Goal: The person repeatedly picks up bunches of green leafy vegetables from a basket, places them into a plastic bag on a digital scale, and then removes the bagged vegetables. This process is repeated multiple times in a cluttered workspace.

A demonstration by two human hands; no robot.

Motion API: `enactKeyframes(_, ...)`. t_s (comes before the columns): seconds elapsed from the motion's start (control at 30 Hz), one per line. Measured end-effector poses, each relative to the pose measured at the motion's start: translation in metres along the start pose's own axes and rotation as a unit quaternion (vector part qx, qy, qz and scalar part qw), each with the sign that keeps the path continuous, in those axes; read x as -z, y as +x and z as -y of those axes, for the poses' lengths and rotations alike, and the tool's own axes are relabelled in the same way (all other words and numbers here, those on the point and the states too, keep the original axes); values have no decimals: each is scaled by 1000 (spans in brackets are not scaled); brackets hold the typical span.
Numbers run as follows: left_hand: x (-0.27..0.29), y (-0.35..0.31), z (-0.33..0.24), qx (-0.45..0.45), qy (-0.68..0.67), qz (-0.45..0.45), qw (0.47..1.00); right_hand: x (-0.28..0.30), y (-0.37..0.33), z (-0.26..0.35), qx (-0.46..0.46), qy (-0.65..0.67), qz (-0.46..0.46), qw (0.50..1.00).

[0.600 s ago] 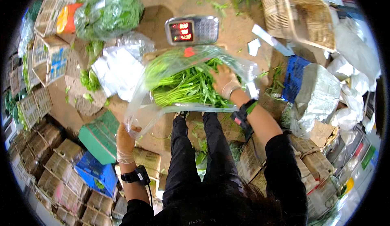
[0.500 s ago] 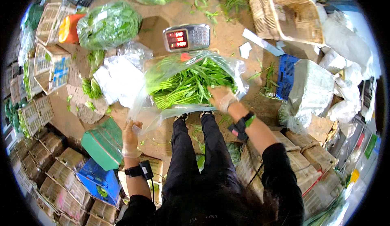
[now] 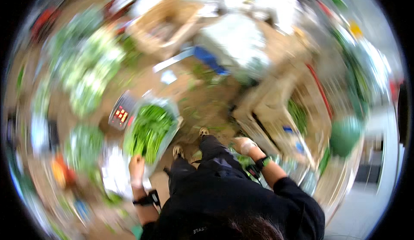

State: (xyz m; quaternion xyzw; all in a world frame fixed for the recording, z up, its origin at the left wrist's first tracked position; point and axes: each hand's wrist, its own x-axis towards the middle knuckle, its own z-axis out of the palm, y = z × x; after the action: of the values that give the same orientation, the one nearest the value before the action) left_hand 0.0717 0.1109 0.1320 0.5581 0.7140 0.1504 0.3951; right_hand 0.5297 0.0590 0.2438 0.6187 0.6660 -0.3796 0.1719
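Note:
The picture is smeared by motion. A clear plastic bag of green leafy stalks (image 3: 148,130) lies on the floor beside a small scale with a red lit display (image 3: 120,115). My left hand (image 3: 137,166), with a dark band on its wrist, grips the near end of that bag. My right hand (image 3: 243,145), in a pale glove with a green-and-black wristband, is off the bag, out to the right over my knee near the cardboard boxes (image 3: 269,115). Blur hides whether its fingers hold anything.
More bagged greens (image 3: 88,74) lie at the left. A woven basket (image 3: 161,29) and a white sack (image 3: 235,39) stand at the back. Open cardboard boxes fill the right side, next to a green round object (image 3: 344,135). My feet (image 3: 189,143) rest on brown floor strewn with leaves.
The view has swung sharply right and blurred. My right hand has let go of the bag and moved off to the right. My left hand still holds the bag's end.

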Motion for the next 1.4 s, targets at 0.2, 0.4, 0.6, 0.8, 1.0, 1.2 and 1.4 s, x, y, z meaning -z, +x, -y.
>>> enactKeyframes(0.2,-86,46,-138,-108,77,204,970,-19,-69,-92,-112,259,-133,950)
enactKeyframes(0.4,-197,66,-307,-262,54,317,910,13,-191,-245,-46,485,-349,800)
enactKeyframes(0.6,-357,2,-475,-201,-187,373,886,20,-156,-485,-404,296,-330,800)
enactKeyframes(0.8,-478,-49,-579,-355,26,295,887,1,31,-572,-276,172,-271,906)
enactKeyframes(1.0,-499,-52,-591,-287,139,257,912,-12,105,-597,-345,104,-136,923)
enactKeyframes(1.2,-499,-51,-598,-295,153,231,914,46,92,-627,-337,229,-102,907)
enactKeyframes(1.4,-506,-51,-594,-362,124,244,891,18,119,-699,-371,194,-211,883)
